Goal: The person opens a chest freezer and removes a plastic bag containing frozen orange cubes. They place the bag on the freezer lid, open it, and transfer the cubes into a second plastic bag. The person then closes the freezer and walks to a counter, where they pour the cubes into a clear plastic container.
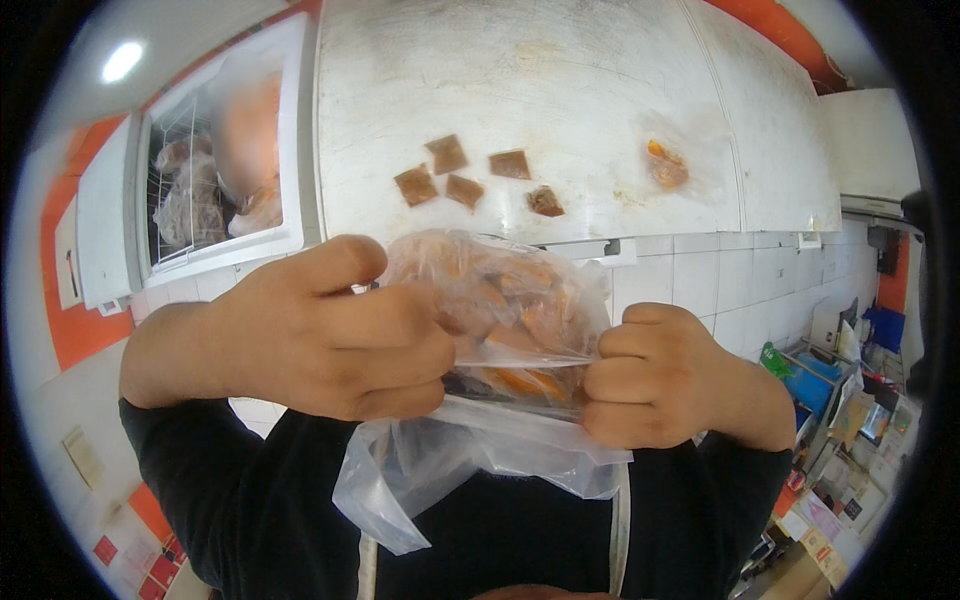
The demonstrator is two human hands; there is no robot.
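Note:
A clear plastic bag (517, 300) filled with orange-brown pieces of food, perhaps meat, hangs before my chest. My left hand (352, 337) grips its left side, fingers curled and thumb raised. On the other side, my right hand (652, 375) is closed around the bag's edge. The plastic is stretched taut between both fists, and its loose open end droops below them toward my dark shirt. Several small brown sachets (510, 164) lie on the white worktop (525, 90) beyond the bag. A smaller plastic bag (667, 166) with orange contents rests farther right.
At the left stands an open chest freezer (300, 150) with a wire basket and bagged goods (187, 191) inside. White tiles (694, 274) show below the worktop's front edge. Mixed items, including a blue container (814, 379), crowd the right side.

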